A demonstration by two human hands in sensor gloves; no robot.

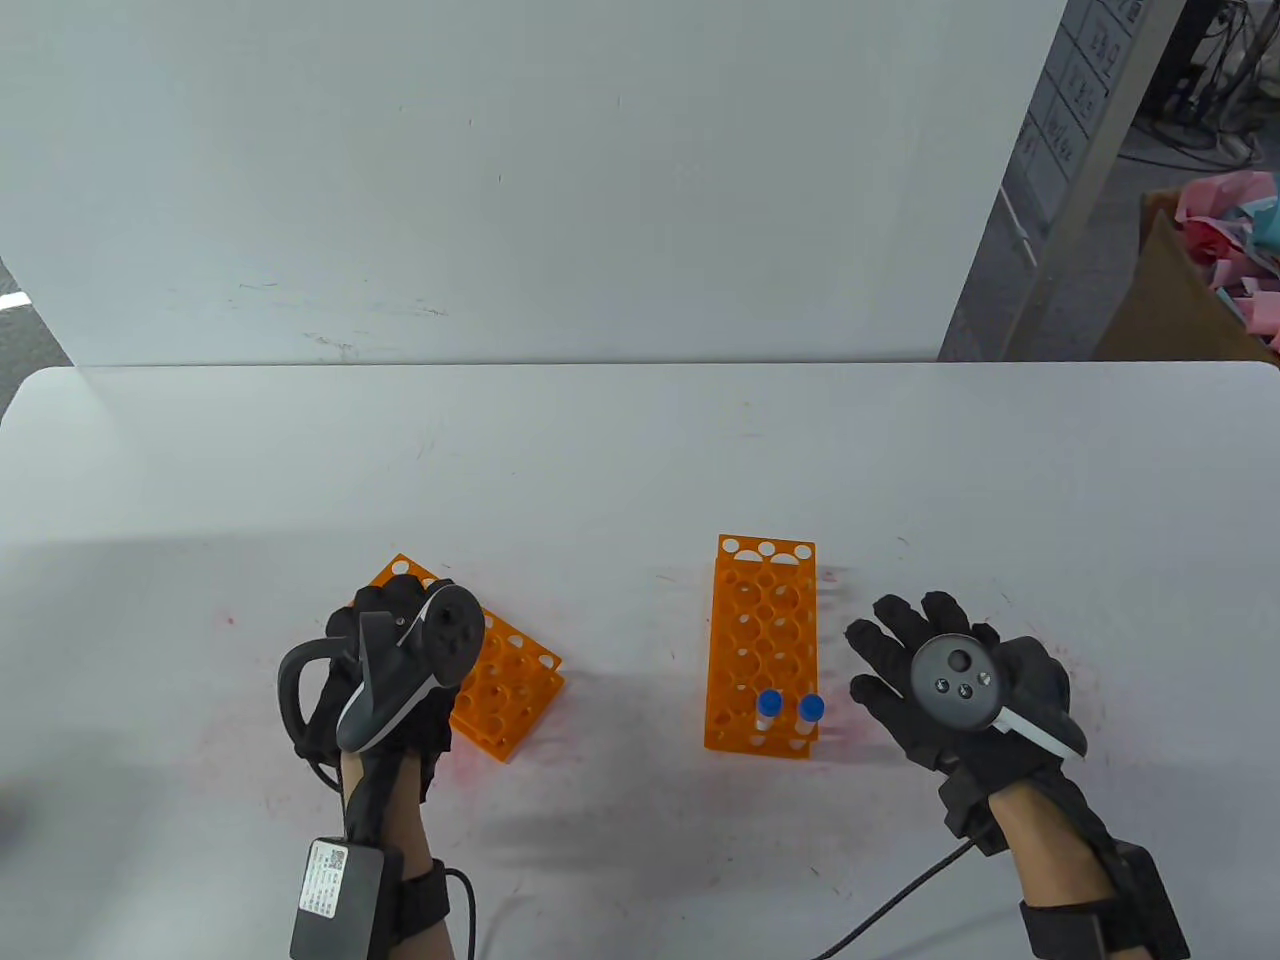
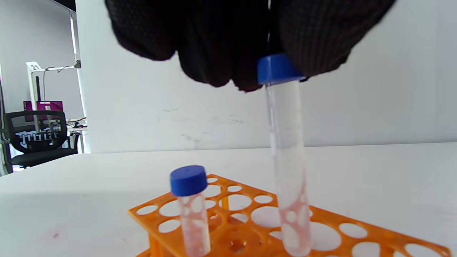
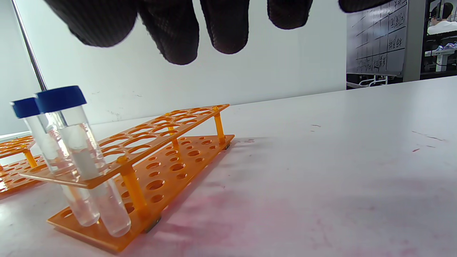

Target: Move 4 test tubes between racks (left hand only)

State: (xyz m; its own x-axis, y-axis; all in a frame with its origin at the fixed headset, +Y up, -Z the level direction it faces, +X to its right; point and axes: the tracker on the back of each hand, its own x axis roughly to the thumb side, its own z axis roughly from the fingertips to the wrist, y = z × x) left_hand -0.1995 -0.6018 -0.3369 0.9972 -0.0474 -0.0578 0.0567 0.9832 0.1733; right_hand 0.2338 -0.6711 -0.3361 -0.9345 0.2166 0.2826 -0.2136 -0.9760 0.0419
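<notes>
**Left hand carries a capped tube over the left rack; two tubes wait in the right rack**

At the left of the table view, the left hand (image 1: 385,680) hangs over the left rack (image 1: 500,690), an orange rack lying at an angle on the white table (image 1: 640,450). The left wrist view shows why the hand is bunched: its fingers (image 2: 314,43) are closed around the blue cap of a clear held tube (image 2: 285,160), gripping it from above so the tube hangs nearly upright, its rounded bottom low at the level of the rack's top plate. Whether the tip has already entered a hole cannot be told from this angle. Gripping by the cap keeps the tube's body free to slide down through the plate. Just left of it in that view, one seated tube (image 2: 191,210) stands in a hole near the rack's corner.

Moving right, the right rack (image 1: 762,640) lies lengthwise, well apart from the left one. Two blue-capped tubes stand side by side in its near row: the first waiting tube (image 1: 768,708) and the second waiting tube (image 1: 810,712), both leaning slightly in their holes in the right wrist view.

Furthest right, the right hand (image 1: 950,690) rests flat beside that rack, fingers spread and holding nothing, as befits a left-hand-only task.

The count: two racks, four tubes: one held, one seated left, two on the right. I judge the task about half done.
</notes>
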